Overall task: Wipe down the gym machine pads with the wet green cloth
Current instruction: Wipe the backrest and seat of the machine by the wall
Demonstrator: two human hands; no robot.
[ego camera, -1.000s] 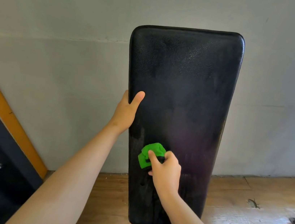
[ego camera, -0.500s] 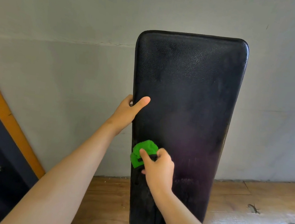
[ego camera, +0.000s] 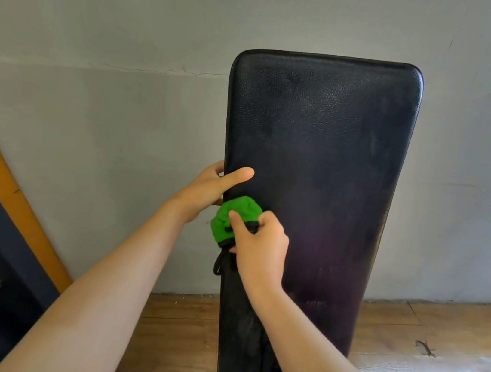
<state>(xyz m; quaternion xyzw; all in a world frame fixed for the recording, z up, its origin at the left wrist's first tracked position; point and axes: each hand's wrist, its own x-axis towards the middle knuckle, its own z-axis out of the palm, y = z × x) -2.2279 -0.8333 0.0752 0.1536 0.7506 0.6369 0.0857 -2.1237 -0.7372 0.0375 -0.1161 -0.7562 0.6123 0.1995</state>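
While our right hand [ego camera: 261,244] pinches the bunched green cloth [ego camera: 235,213] against the back pad [ego camera: 321,152], at its nine o'clock edge, the pad's long axis runs twelve to six and most of its face lies toward twelve and three. Our left hand [ego camera: 205,189] clamps that edge, just at eleven of the cloth. A second ago the cloth sat lower, farther from it.
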